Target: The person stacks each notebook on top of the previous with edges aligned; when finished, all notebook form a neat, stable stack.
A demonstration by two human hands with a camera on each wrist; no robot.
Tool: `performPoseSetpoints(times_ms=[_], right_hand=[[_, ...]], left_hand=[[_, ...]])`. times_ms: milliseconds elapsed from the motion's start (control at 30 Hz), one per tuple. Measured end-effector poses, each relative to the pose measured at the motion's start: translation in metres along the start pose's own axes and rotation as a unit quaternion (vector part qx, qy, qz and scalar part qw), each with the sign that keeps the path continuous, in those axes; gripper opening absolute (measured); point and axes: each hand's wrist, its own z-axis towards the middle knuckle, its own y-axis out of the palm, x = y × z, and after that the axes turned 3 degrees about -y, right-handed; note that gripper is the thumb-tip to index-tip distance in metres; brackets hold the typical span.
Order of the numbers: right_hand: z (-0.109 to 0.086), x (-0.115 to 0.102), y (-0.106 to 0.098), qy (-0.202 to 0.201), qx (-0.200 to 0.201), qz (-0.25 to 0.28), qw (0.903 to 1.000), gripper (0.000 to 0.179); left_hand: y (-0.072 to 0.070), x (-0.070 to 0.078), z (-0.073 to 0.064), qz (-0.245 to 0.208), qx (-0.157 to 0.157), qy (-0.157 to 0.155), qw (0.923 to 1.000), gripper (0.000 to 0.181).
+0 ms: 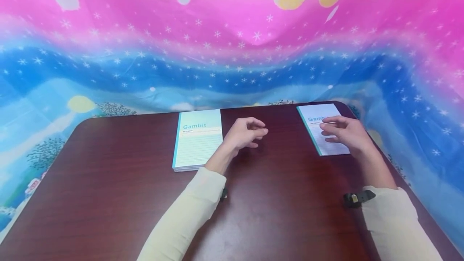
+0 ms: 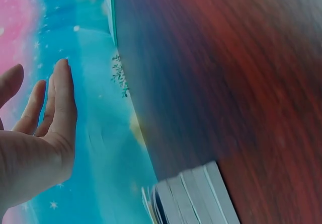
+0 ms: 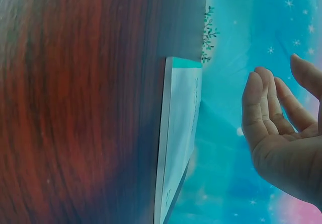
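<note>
A stack of notebooks (image 1: 197, 144) marked "Gambit", with a teal spine strip, lies at the back of the table, left of centre. My left hand (image 1: 243, 133) is raised just right of this stack, fingers loosely bent and holding nothing. In the left wrist view the stack's layered edge (image 2: 193, 196) shows below the hand. Another "Gambit" notebook (image 1: 311, 140) lies near the back right corner. Over its right part hovers my right hand (image 1: 346, 132), empty, fingers relaxed and pointing left; it hides part of the cover. In the right wrist view this notebook (image 3: 178, 128) lies flat.
The dark red wooden table (image 1: 145, 208) has rounded back corners. A pink and blue patterned cloth (image 1: 232, 51) hangs right behind it and along both sides. A black strap (image 1: 357, 199) sits at the right wrist, by the cream sleeve (image 1: 391, 212).
</note>
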Motion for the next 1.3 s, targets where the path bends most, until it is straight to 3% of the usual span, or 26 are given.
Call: performPoseSetpoints(times_ms=[200, 567, 900, 1300], right_hand=[[0.002, 0.006, -0.006, -0.002, 0.011, 0.012, 0.9999, 0.058], [0.005, 0.019, -0.020, 0.003, -0.014, 0.031, 0.9994, 0.059], [0.005, 0.030, -0.032, 0.013, -0.010, 0.043, 0.9989, 0.057], [0.008, 0.044, -0.047, 0.031, -0.005, 0.067, 0.9973, 0.027]], left_hand=[[0.010, 0.001, 0.002, -0.006, -0.001, 0.001, 1.0000, 0.021], [0.032, 0.004, 0.007, -0.037, -0.002, 0.000, 0.9993, 0.026], [0.048, -0.001, 0.019, -0.048, 0.026, -0.030, 0.9980, 0.025], [0.072, -0.001, 0.031, -0.062, 0.034, -0.055, 0.9959, 0.019]])
